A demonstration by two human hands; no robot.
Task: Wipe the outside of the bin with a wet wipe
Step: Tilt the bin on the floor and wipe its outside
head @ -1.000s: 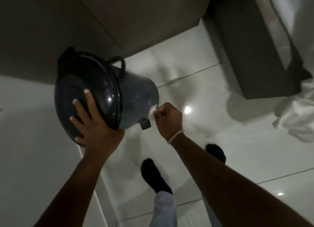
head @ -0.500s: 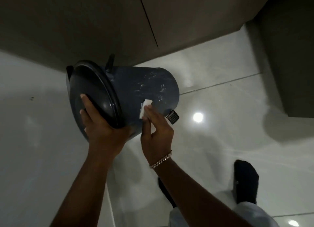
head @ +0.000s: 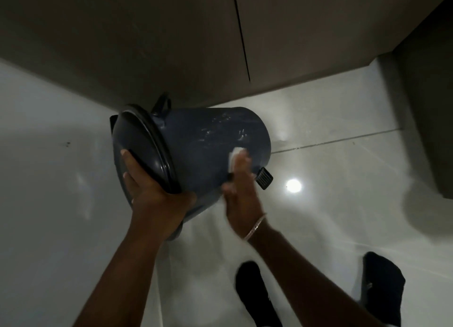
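A dark blue pedal bin (head: 208, 140) is tilted on its side above the floor, its lid (head: 139, 145) facing left toward me. My left hand (head: 157, 197) grips the lid rim and lower edge and holds the bin up. My right hand (head: 241, 189), blurred by motion, presses a small white wet wipe (head: 234, 157) flat against the bin's side wall near the base. The black foot pedal (head: 264, 181) sticks out just right of that hand. Pale streaks show on the bin wall above the wipe.
Glossy white floor tiles (head: 343, 204) reflect a ceiling light. Brown cabinet fronts (head: 171, 45) rise behind the bin, and a dark unit (head: 431, 106) stands at the right. My two feet in black socks (head: 255, 295) are at the bottom right.
My right hand with the wipe has slid along the bin wall toward its base. The bin stays tilted in my left hand, and the view has shifted slightly.
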